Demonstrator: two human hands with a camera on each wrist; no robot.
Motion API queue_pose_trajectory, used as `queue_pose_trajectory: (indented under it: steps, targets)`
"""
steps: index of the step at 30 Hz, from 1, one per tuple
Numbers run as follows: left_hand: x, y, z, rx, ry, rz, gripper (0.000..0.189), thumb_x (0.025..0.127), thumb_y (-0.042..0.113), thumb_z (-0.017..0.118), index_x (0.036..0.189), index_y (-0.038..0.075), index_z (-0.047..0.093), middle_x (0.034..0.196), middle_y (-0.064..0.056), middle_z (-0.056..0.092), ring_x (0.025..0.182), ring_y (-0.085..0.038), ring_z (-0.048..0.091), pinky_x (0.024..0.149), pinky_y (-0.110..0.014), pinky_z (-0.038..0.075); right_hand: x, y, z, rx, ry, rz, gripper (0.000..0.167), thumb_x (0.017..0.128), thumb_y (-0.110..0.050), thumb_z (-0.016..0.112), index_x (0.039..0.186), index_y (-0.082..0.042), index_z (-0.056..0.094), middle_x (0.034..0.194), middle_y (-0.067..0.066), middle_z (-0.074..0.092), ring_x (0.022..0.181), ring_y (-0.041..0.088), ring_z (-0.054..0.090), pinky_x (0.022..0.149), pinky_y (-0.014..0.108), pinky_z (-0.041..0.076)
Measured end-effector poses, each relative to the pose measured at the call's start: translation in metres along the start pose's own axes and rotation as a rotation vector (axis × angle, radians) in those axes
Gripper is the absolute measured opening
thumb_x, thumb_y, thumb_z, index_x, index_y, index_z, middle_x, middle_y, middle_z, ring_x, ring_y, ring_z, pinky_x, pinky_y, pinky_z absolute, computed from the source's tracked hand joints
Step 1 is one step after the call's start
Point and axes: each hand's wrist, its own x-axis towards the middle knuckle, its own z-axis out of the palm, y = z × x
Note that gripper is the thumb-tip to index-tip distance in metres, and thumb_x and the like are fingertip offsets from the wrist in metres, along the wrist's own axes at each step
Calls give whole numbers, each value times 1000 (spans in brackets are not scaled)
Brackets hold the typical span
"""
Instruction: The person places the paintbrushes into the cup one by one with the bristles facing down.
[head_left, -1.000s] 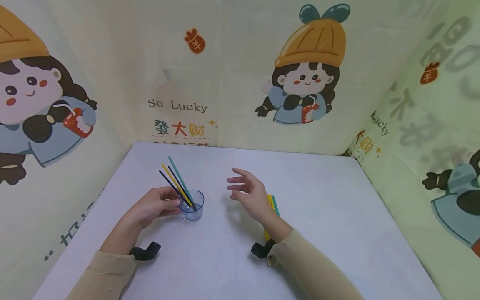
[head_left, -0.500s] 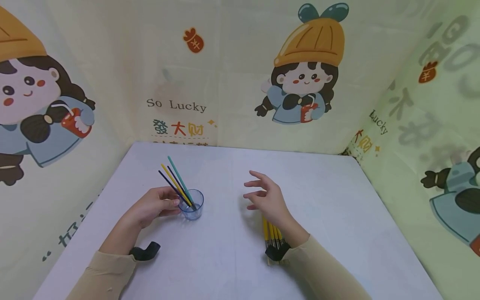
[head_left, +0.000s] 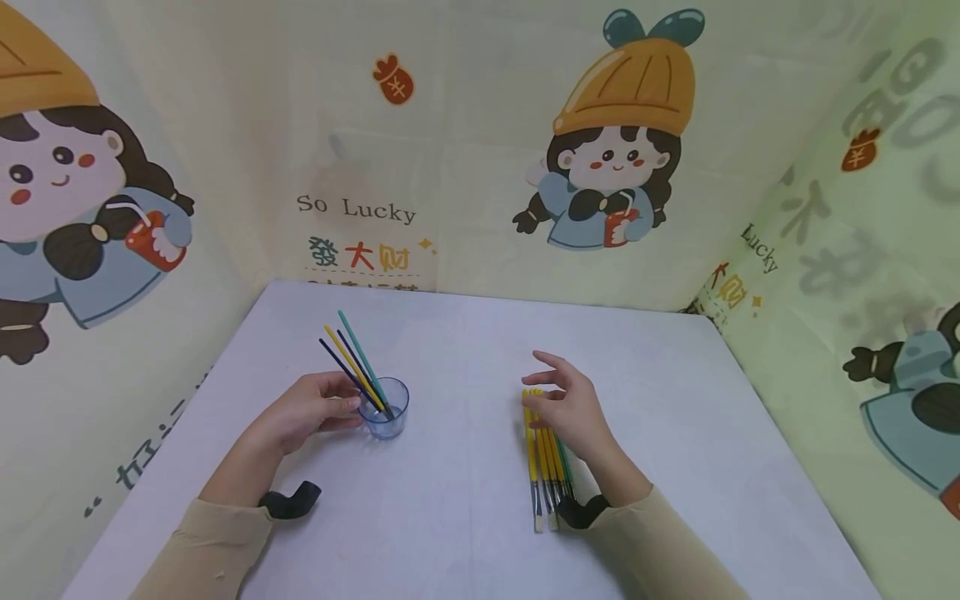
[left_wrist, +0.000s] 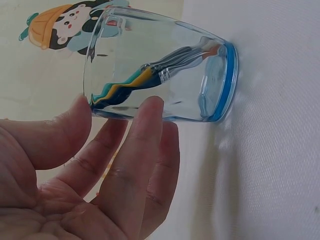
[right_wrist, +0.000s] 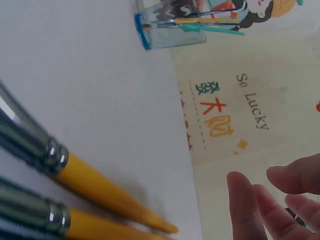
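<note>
A clear glass cup point(head_left: 386, 419) with a blue base stands left of the table's middle. Several thin paintbrushes point(head_left: 352, 367) lean in it, bristles down, with dark, yellow and teal handles. My left hand point(head_left: 318, 408) is at the cup's left side; in the left wrist view its thumb tip meets the rim and its fingertips lie against the wall, not wrapped round it. Over a row of yellow and green paintbrushes point(head_left: 542, 467) is my right hand point(head_left: 573, 408), fingers loosely bent, nothing between them. It hides part of that row. In the right wrist view, yellow brush handles point(right_wrist: 105, 190) lie close to the camera.
The white table point(head_left: 450, 533) is enclosed by cream cloth walls point(head_left: 472, 167) printed with cartoon figures and lettering. A black wrist mount point(head_left: 292, 502) sits at the left cuff, another wrist mount point(head_left: 581, 512) at the right cuff, low over the brush ends.
My right hand has moved right and toward me, from beside the cup to over the brush row, uncovering more of the yellow handles. The left hand and cup stay in place.
</note>
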Motion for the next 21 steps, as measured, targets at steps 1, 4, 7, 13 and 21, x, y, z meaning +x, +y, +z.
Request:
queue_pose_trajectory:
  steps: [1, 4, 7, 13, 21]
  targets:
    - [0, 0, 0, 0, 1, -2, 42, 105, 8, 68, 143, -9, 58, 130, -26, 70, 101, -16, 76, 90, -30, 67, -1, 1, -2, -13, 8, 10, 69, 96, -6, 77, 155, -34, 54, 135, 18, 71, 100, 44, 72, 71, 44, 70]
    - [0, -1, 0, 1, 4, -6, 43, 105, 8, 68, 143, -8, 57, 130, -26, 70, 101, -16, 76, 90, -30, 67, -3, 4, -8, -42, 31, 28, 69, 96, -6, 76, 156, -34, 53, 132, 16, 72, 98, 39, 73, 71, 43, 70]
    - [1, 0, 0, -2, 6, -7, 43, 105, 8, 69, 143, -8, 58, 130, -26, 70, 101, -16, 76, 90, -30, 67, -5, 8, -13, -81, 52, 42, 70, 97, -6, 76, 157, -33, 52, 129, 13, 72, 97, 36, 72, 71, 41, 70]
    - [1, -1, 1, -3, 12, -13, 44, 105, 9, 69, 144, -7, 58, 132, -27, 70, 101, -16, 75, 89, -29, 67, -7, 16, -22, -143, 82, 83, 70, 97, -7, 74, 159, -29, 50, 126, 15, 70, 95, 33, 72, 71, 39, 69]
    - [2, -3, 0, -10, 14, -12, 44, 105, 9, 70, 144, -7, 58, 132, -27, 69, 101, -16, 75, 89, -30, 67, -11, 17, -33, -242, 99, 174, 67, 99, -9, 74, 160, -19, 49, 120, 16, 69, 79, 26, 70, 67, 34, 68]
